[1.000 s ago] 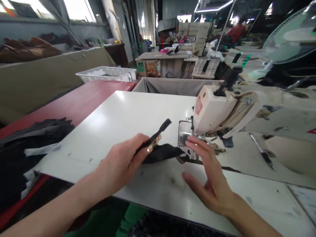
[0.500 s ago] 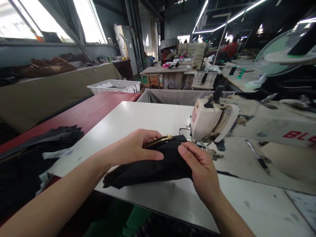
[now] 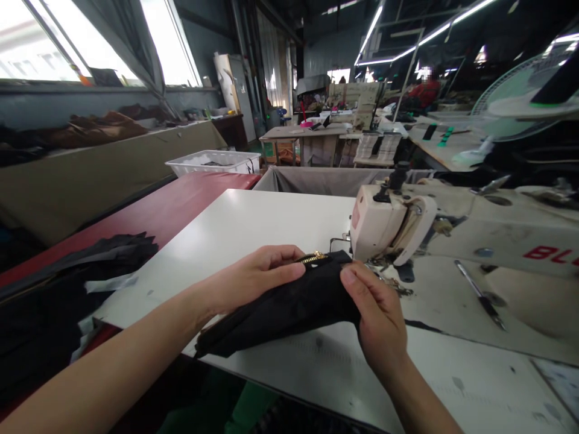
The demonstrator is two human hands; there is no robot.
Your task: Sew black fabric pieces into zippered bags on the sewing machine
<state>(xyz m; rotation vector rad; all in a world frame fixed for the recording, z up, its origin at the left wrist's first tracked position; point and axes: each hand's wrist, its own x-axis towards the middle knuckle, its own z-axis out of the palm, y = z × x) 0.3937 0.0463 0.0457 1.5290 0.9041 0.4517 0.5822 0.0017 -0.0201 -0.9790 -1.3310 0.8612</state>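
A piece of black fabric (image 3: 289,307) with a gold-toothed zipper (image 3: 312,258) along its upper edge is held between both hands over the white table. My left hand (image 3: 257,271) pinches the zipper edge, thumb on the near side and fingers behind. At the fabric's right end, my right hand (image 3: 377,307) grips the corner between thumb and fingers. Just beyond that corner stands the head of a white sewing machine (image 3: 380,220), its needle area partly hidden by the fabric and my right hand.
A pen (image 3: 479,295) lies on the machine bed. Dark fabric pieces (image 3: 54,307) are piled at left on a red surface (image 3: 203,187). Behind are a white plastic basket (image 3: 212,160), a grey cloth-lined bin (image 3: 312,179) and a fan (image 3: 506,108). A person in red (image 3: 425,90) is far back.
My left hand has slid right along the zipper and closed its thumb on it, covering more of the teeth. The fabric's right end has moved slightly right with my right hand.
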